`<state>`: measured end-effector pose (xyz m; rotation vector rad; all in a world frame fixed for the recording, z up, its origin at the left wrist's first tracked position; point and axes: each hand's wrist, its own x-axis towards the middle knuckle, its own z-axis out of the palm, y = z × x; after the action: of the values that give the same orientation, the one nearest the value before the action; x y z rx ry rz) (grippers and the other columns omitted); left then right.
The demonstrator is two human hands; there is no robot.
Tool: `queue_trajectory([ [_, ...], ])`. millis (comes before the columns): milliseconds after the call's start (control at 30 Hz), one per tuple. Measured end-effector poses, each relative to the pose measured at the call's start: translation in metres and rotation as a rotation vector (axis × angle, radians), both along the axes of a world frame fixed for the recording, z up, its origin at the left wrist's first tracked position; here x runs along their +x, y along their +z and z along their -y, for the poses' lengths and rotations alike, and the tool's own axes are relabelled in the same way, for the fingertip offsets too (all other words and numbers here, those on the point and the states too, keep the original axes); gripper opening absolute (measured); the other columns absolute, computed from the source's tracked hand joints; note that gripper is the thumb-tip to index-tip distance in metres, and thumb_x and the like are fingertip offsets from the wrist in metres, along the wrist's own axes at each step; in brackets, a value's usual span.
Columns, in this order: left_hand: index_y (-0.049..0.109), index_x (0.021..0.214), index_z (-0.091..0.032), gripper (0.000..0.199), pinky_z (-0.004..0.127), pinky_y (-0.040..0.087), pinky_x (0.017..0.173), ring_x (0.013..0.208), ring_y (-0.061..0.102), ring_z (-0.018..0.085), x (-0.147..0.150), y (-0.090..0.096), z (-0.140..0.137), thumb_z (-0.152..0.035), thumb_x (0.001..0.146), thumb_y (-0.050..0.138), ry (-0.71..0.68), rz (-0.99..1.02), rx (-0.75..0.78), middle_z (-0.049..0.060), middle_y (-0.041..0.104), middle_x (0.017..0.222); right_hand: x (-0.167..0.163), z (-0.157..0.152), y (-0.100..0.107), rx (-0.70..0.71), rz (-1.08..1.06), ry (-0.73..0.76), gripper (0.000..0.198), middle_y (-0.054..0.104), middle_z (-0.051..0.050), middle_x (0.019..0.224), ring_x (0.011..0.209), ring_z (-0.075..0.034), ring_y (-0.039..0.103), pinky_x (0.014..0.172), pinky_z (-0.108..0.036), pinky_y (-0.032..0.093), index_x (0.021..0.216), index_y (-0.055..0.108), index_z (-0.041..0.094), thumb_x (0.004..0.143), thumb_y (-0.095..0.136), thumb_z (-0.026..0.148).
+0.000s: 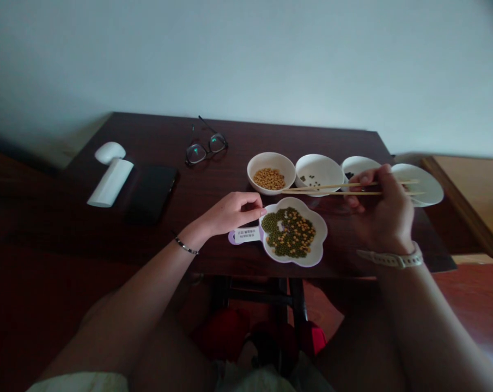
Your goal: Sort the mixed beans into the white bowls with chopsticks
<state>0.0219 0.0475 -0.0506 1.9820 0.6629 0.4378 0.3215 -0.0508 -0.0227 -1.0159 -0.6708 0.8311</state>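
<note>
My right hand (387, 209) is closed around a pair of wooden chopsticks (328, 190). Their left ends come together by the rim of a white bowl (252, 177) of yellow soybeans (268, 178). My left hand (236, 209) has its fingers curled, with thumb and fingertip at the left rim of a white, flower-shaped dish (320, 231). Green mung beans (281, 242) mixed with soybeans lie in this dish, and its labelled handle (246, 234) points left, below my hand. A second bowl (330, 169), under the chopsticks, holds a few green beans.
Right of these stand a bowl with dark beans (363, 162) and another white bowl (430, 188), partly behind my right hand. Eyeglasses (206, 151) lie at the back of the dark table (238, 133). A black flat case (152, 193) and a white cylindrical object (110, 182) are at left.
</note>
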Motion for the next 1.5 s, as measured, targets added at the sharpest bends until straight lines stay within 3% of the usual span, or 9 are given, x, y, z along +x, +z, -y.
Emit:
queue_trajectory([
  [167,0.067,0.081,-0.019,0.030,0.026,0.042,0.065,0.070,0.056,0.013,-0.015,0.006,-0.004,-0.041,0.101,0.071,0.111,0.118,-0.039,-0.001,0.064,0.075,0.005,0.004,0.000,-0.022,0.012,0.002,0.040,0.059,-0.003,0.071,0.053,-0.011,0.052,0.038,-0.024,0.029,0.072,0.067,0.021,0.106,0.069,0.041],
  [333,0.067,0.091,-0.020,0.018,0.027,0.047,0.068,0.077,0.062,0.016,-0.039,-0.003,-0.030,-0.036,0.100,0.068,0.672,0.279,0.183,0.000,0.067,0.081,0.014,0.008,-0.002,-0.038,0.021,-0.035,0.040,0.060,-0.003,0.074,0.054,-0.012,0.052,0.040,-0.025,0.027,0.071,0.067,0.021,0.105,0.070,0.041],
  [433,0.069,0.107,-0.021,0.014,0.032,0.056,0.083,0.097,0.070,0.019,-0.047,-0.013,-0.036,-0.033,0.100,0.068,0.772,0.206,0.272,0.005,0.075,0.105,0.016,0.010,-0.003,-0.056,0.012,-0.047,0.044,0.059,-0.003,0.073,0.050,-0.011,0.051,0.038,-0.026,0.026,0.071,0.066,0.020,0.110,0.058,0.039],
  [633,0.069,0.130,-0.025,0.027,0.046,0.058,0.111,0.123,0.069,0.025,-0.045,-0.005,0.004,-0.031,0.104,0.070,0.088,0.004,0.355,0.009,0.072,0.132,0.014,0.014,0.001,-0.059,-0.005,-0.054,0.049,0.059,-0.004,0.069,0.052,-0.012,0.052,0.037,-0.022,0.031,0.069,0.065,0.018,0.113,0.052,0.035],
  [733,0.065,0.142,-0.026,0.037,0.049,0.050,0.125,0.142,0.062,0.027,-0.050,-0.002,0.021,-0.024,0.105,0.066,-0.036,-0.058,0.382,0.010,0.067,0.149,0.014,0.015,0.004,-0.057,-0.015,-0.065,0.052,0.059,-0.004,0.069,0.050,-0.012,0.052,0.037,-0.021,0.032,0.068,0.064,0.017,0.115,0.047,0.033],
  [1000,0.066,0.101,-0.022,0.017,0.041,0.060,0.086,0.093,0.069,0.023,-0.084,0.007,0.060,-0.014,0.106,0.052,0.515,0.219,0.762,0.006,0.070,0.097,0.012,0.023,0.006,-0.008,-0.053,-0.118,0.052,0.055,-0.003,0.071,0.054,-0.012,0.055,0.038,-0.018,0.037,0.069,0.063,0.016,0.117,0.047,0.033],
  [1133,0.069,0.104,-0.020,0.004,0.037,0.060,0.076,0.083,0.070,0.021,-0.082,0.007,0.104,-0.019,0.103,0.066,0.070,0.117,1.061,0.005,0.077,0.094,0.010,0.028,0.002,-0.003,0.008,-0.084,0.051,0.056,-0.003,0.070,0.051,-0.012,0.054,0.036,-0.019,0.036,0.068,0.063,0.017,0.114,0.050,0.034],
  [1233,0.073,0.130,-0.015,0.024,0.037,0.065,0.098,0.109,0.078,0.022,-0.072,-0.007,0.126,-0.013,0.109,0.062,-0.100,-0.013,1.177,0.007,0.084,0.123,0.008,0.030,0.000,-0.009,0.011,-0.056,0.049,0.058,-0.004,0.071,0.050,-0.011,0.054,0.036,-0.020,0.034,0.068,0.064,0.017,0.113,0.053,0.034],
  [1500,0.071,0.143,-0.012,0.036,0.038,0.066,0.115,0.132,0.076,0.024,-0.089,-0.034,0.132,-0.008,0.113,0.051,-0.102,-0.087,1.144,0.010,0.080,0.142,0.007,0.038,-0.001,-0.016,0.004,-0.040,0.043,0.060,-0.004,0.075,0.056,-0.011,0.057,0.038,-0.021,0.037,0.069,0.065,0.018,0.101,0.075,0.045],
])
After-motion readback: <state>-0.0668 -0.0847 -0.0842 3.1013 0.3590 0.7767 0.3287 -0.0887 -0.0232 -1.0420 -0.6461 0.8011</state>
